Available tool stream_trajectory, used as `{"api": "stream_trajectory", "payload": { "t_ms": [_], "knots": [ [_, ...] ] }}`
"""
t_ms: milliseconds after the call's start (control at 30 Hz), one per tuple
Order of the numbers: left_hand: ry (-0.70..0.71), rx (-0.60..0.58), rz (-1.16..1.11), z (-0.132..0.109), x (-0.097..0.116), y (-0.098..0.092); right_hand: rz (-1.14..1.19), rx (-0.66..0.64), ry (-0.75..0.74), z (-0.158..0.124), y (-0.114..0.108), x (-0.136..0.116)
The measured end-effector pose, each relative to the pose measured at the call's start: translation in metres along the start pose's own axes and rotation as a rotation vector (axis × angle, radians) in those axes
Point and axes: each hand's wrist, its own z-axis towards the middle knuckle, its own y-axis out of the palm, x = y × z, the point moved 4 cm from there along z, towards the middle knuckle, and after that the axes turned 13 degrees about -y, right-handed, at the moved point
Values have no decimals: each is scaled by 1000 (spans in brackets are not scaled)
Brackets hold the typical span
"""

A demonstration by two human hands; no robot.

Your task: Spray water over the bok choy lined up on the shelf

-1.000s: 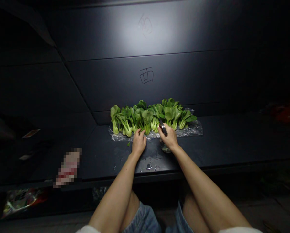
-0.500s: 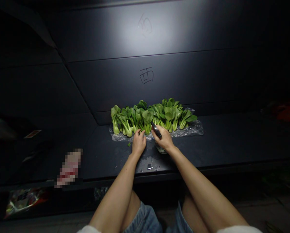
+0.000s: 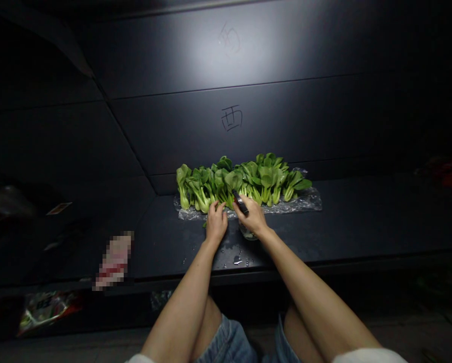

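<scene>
A row of green bok choy (image 3: 241, 181) stands on a clear plastic sheet (image 3: 305, 201) at the back of a dark shelf (image 3: 362, 222). My left hand (image 3: 215, 223) rests at the front of the row, fingers apart and touching the stems near the middle. My right hand (image 3: 251, 220) is closed round a small dark object (image 3: 241, 202) that points up and left toward the stems. Under this hand a rounded clear thing shows partly; I cannot make it out.
Water drops (image 3: 235, 258) lie on the shelf in front of my hands. A small green scrap (image 3: 204, 224) lies left of my left hand. Packaged goods (image 3: 44, 310) sit low at the left. My knees in denim shorts show at the bottom.
My right hand has moved left along the row with the dark object, closer to my left hand. The left hand has stayed at the stems.
</scene>
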Motion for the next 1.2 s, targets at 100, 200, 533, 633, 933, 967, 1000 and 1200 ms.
{"api": "stream_trajectory", "payload": {
  "t_ms": [100,200,533,633,933,967,1000,1200],
  "knots": [
    [-10,6,3,1,-3,-2,-3,-3,2,1,4,-3],
    [-24,16,6,2,-8,-5,-27,-4,19,3,7,-6],
    [-26,54,6,3,-21,-21,8,-48,-26,10,18,-17],
    [-41,67,5,4,-24,-25,-24,-57,-14,10,22,-18],
    [-58,86,17,6,-27,-27,-26,-120,-35,11,23,-26],
    [-63,88,18,6,-27,-28,-25,-128,-35,11,23,-26],
    [-68,91,18,6,-28,-28,-26,-137,-33,11,23,-27],
    [-106,111,27,6,-30,-35,-59,-195,-10,12,25,-33]
  ]
}}
